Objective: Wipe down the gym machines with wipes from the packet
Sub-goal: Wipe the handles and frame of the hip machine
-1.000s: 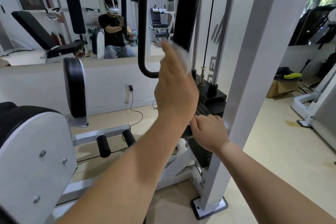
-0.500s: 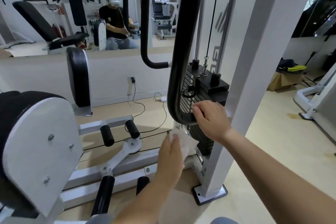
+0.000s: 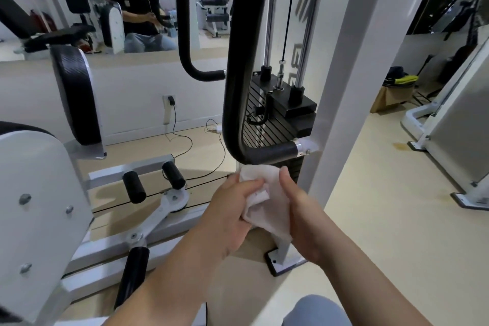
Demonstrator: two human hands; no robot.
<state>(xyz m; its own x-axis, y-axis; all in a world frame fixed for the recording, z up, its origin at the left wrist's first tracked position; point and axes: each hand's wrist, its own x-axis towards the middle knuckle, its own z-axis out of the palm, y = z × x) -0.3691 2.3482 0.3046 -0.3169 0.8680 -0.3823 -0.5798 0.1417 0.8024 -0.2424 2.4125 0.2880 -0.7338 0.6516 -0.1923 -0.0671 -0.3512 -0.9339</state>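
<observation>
Since 0.5 s ago the right hand has been taken off the black handle bar and brought down to the wipe, so the bar's lower bend is now left bare. The left hand has been kept below the bar w/ the wipe. 1 s ago it was raised high against the bar's upright part.

Wipe: white, crumpled, folded over on itself, slightly blurred. It is held between both hands just under the bar's horizontal end; whether it touches the bar cannot be told. It is gripped by the left hand, w/ the thumb laid across its top and the fingers curled beneath. The right hand is closed on its right edge, thumb raised alongside, fingers hidden behind the sheet. The weight stack & white upright post are seen just behind the hands.
</observation>
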